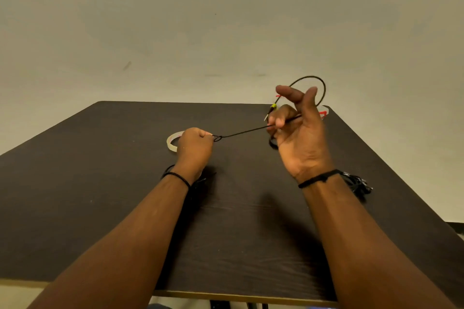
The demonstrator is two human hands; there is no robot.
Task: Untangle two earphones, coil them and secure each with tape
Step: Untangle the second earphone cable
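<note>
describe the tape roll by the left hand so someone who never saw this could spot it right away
On the dark table, look just beyond the left hand, which grips one end of a black earphone cable. The tape roll lies flat there, partly hidden by the knuckles. It is a thin, pale, see-through ring, unlike the black cords around it.

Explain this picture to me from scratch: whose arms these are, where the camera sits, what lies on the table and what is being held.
No machine here: a person wears a camera on the head, so the single view looks down over their own arms. The left hand grips one end of a black earphone cable. The right hand pinches it further along, and the rest loops above the fingers, ending in a plug with a yellow band. On the dark table lies a clear tape roll, partly behind the left hand. A second black cable bundle lies by the right wrist.
</note>
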